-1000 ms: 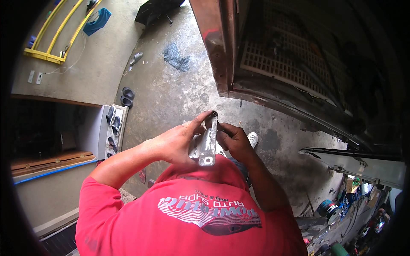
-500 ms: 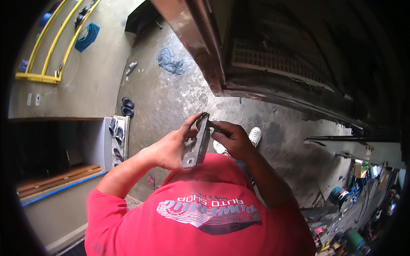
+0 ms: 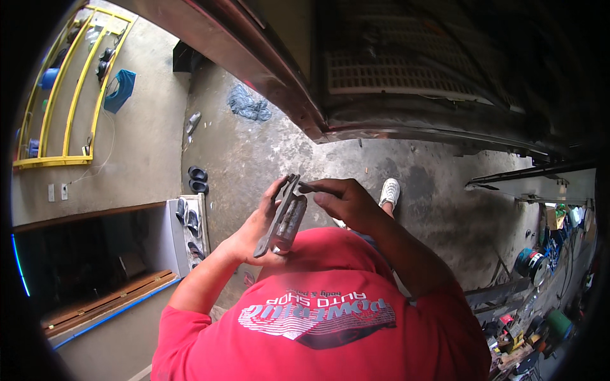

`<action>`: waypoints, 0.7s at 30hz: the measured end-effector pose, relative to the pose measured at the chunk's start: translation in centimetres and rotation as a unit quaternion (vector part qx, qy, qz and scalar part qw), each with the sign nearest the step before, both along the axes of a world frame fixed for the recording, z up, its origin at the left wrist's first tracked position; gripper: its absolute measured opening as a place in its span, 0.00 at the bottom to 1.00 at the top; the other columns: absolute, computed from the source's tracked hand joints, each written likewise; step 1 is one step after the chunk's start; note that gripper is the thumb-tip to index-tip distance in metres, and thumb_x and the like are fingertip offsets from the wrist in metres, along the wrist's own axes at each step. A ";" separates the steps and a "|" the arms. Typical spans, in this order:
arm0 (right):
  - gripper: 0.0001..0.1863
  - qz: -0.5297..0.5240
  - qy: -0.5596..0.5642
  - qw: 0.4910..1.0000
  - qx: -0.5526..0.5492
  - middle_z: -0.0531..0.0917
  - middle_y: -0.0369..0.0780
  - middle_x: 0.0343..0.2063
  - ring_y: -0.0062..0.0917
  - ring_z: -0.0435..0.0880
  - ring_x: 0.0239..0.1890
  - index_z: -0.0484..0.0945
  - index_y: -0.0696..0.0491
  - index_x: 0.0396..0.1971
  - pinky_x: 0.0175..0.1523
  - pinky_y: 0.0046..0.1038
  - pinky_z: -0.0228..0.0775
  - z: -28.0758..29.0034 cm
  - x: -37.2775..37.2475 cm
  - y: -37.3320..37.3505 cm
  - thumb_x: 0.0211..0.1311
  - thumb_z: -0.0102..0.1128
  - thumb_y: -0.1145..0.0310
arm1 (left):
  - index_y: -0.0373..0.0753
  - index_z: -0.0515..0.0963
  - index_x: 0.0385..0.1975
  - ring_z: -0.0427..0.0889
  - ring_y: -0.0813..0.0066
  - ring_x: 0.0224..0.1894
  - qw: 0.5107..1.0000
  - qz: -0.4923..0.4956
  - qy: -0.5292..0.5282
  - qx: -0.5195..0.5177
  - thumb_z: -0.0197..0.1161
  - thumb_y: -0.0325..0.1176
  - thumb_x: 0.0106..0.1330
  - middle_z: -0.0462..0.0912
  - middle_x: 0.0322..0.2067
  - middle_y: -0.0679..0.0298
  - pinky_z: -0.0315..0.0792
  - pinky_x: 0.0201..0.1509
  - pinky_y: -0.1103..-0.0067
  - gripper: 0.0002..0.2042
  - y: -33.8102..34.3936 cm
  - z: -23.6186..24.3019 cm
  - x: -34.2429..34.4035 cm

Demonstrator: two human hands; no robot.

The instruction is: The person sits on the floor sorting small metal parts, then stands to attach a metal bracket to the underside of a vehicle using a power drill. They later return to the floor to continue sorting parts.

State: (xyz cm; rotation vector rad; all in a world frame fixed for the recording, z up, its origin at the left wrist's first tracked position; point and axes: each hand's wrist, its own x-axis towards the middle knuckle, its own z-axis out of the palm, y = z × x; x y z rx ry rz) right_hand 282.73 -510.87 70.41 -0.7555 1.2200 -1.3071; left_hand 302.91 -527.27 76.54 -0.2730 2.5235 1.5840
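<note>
A grey metal bracket (image 3: 287, 225) is tilted in front of my red-shirted belly, its top end leaning rightward and a rounded, scuffed face showing. My left hand (image 3: 254, 230) grips it from the left, fingers wrapped along the far side and partly hidden by it. My right hand (image 3: 346, 203) is closed at the bracket's top end, index finger and thumb reaching to it; whatever small piece lies between those fingertips is too dark to make out.
A rusty metal body (image 3: 279, 60) with a grille overhangs ahead and right. A yellow wall rack (image 3: 67, 159) and sandals (image 3: 197, 179) are at left, a crumpled blue plastic sheet (image 3: 248, 105) on the concrete floor (image 3: 419, 235), assorted clutter (image 3: 559, 327) at right.
The bracket has tilted further and turned to show its rounded side, moving down-left in view with my left hand. The camera view has shifted, bringing more of the yellow rack in.
</note>
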 end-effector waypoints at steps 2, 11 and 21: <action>0.16 -0.045 -0.068 0.996 0.028 0.71 0.28 0.22 0.10 0.65 0.21 0.82 0.56 0.57 0.28 0.18 0.57 0.4 -0.6 0.9 0.73 0.57 0.70 | 0.39 0.31 0.78 0.71 0.49 0.67 1.000 -0.002 -0.012 -0.001 0.79 0.41 0.40 0.69 0.64 0.42 0.63 0.72 0.62 0.69 0.1 0.1 0.3; 0.26 -0.040 0.101 0.989 -0.101 0.76 0.37 0.37 0.21 0.75 0.39 0.74 0.54 0.66 0.52 0.26 0.70 1.0 0.1 -0.5 0.68 0.56 0.78 | 0.44 0.31 0.78 0.76 0.43 0.65 0.992 -0.006 -0.090 0.093 0.79 0.37 0.44 0.74 0.60 0.37 0.68 0.69 0.62 0.66 1.3 0.9 -0.1; 0.24 0.001 0.189 0.972 -0.139 0.75 0.45 0.37 0.34 0.77 0.39 0.74 0.59 0.63 0.48 0.31 0.70 2.1 0.0 -0.4 0.66 0.56 0.78 | 0.46 0.32 0.79 0.77 0.42 0.63 0.991 0.009 -0.099 0.095 0.78 0.35 0.41 0.76 0.58 0.37 0.69 0.69 0.60 0.67 1.6 2.1 0.2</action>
